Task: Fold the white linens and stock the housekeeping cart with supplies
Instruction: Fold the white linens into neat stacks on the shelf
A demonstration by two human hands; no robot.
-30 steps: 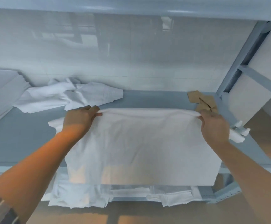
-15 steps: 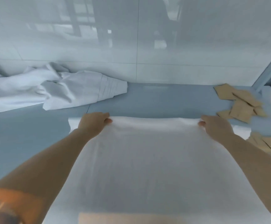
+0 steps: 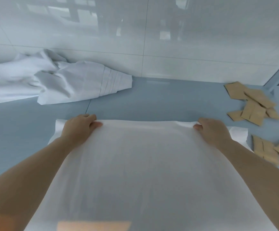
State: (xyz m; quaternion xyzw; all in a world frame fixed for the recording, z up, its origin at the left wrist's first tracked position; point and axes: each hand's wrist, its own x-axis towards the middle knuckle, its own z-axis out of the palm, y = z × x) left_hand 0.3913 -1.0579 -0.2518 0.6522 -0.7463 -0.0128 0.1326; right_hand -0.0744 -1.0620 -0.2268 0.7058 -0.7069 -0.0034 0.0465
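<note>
The left hand (image 3: 80,126) and right hand (image 3: 213,130) are each pinching a far corner of the white cloth (image 3: 143,172), which is lying on the blue shelf (image 3: 160,100). If one hand is letting go early, the fold could be going crooked. The brown packets (image 3: 253,104) nearby could be getting bumped.

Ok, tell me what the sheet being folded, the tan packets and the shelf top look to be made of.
White sheet: thin woven fabric, probably cotton or a blend; matte, and it drapes softly.
Tan packets: likely kraft paper; flat, dull brown, with crisp edges.
Shelf top: smooth blue-grey, perhaps painted metal or laminate; faint sheen and a straight seam. Cannot tell which.
</note>
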